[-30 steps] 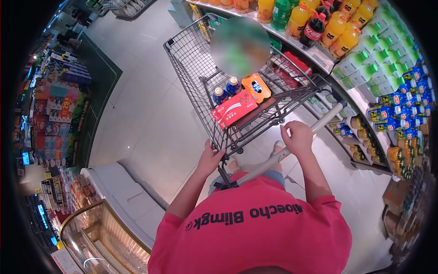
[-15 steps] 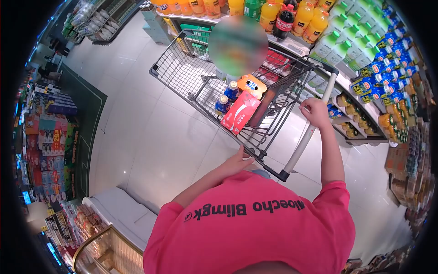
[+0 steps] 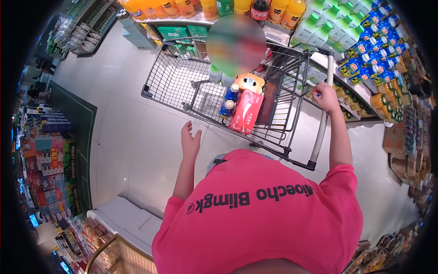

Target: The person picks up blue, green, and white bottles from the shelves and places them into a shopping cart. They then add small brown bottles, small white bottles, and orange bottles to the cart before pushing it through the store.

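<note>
Lifted off the cart handle (image 3: pixel 320 123) since a moment ago, left hand (image 3: pixel 190 139) now free and spread, well apart to its left, while right hand (image 3: pixel 326 94) stays wrapped round that bar, long axis running away from the body, cart (image 3: pixel 182 77) swung leftward.

"Blimgk" on pink shirt (image 3: pixel 255 214)

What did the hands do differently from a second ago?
The left hand let go of the cart and now hangs open beside it. The cart swung round to the person's right, toward the drink shelves. The right hand still grips the handle. The red box and bottles stayed in the cart.
</note>
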